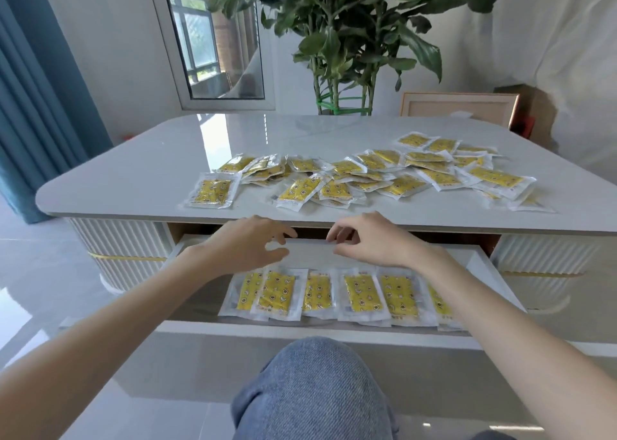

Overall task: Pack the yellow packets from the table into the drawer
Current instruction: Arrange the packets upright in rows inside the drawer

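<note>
a glossy white table (pixel 133 159) carries a loose spread of yellow packets (pixel 367 176). below its edge the open drawer (pixel 320 331) holds a row of them. left hand (pixel 245 251) and right hand (pixel 374 242) hover above, fingers loosely curled, empty.

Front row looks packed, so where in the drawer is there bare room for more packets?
Bare floor of the open white drawer lies behind the row of yellow packets, under both hands. The front strip is crowded, packets overlapping.
</note>
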Demonstrator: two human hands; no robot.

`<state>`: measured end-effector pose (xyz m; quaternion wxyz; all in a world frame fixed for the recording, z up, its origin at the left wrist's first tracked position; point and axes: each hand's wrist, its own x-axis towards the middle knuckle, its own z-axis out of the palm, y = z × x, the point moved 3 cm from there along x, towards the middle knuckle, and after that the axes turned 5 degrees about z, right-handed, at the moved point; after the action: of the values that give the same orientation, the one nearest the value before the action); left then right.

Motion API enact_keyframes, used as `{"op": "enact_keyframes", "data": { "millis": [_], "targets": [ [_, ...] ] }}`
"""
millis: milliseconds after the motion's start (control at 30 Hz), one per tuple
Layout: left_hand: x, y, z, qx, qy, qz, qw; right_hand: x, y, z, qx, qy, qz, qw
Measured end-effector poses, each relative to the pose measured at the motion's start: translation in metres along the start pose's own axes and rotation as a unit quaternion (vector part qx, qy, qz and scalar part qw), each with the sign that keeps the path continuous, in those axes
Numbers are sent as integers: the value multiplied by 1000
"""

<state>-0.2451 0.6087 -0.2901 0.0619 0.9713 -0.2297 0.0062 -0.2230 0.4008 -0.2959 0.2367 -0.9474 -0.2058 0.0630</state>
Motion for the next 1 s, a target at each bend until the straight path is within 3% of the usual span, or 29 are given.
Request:
{"op": "enact_keyframes", "data": {
  "millis": [200,333,533,633,733,867,1000],
  "targets": [
    [17,4,-49,-9,116,-19,993,2,7,-42,36,117,25,992],
    [38,-26,-51,-47,154,-74,984,21,5,-48,45,161,33,985],
    [61,-91,-36,-150,187,-236,942,73,-17,-35,12,115,3,993],
    [62,-113,-24,-141,147,-327,923,100,-28,-16,-28,57,-5,998],
    [64,-129,-12,-113,80,-403,905,114,-36,2,-137,14,-9,990],
    [66,-141,-8,-118,61,-405,905,116,-43,16,-185,8,-30,982],
    [65,-149,-12,-147,104,-380,907,113,-44,18,-114,3,-57,992]
  ]
}}
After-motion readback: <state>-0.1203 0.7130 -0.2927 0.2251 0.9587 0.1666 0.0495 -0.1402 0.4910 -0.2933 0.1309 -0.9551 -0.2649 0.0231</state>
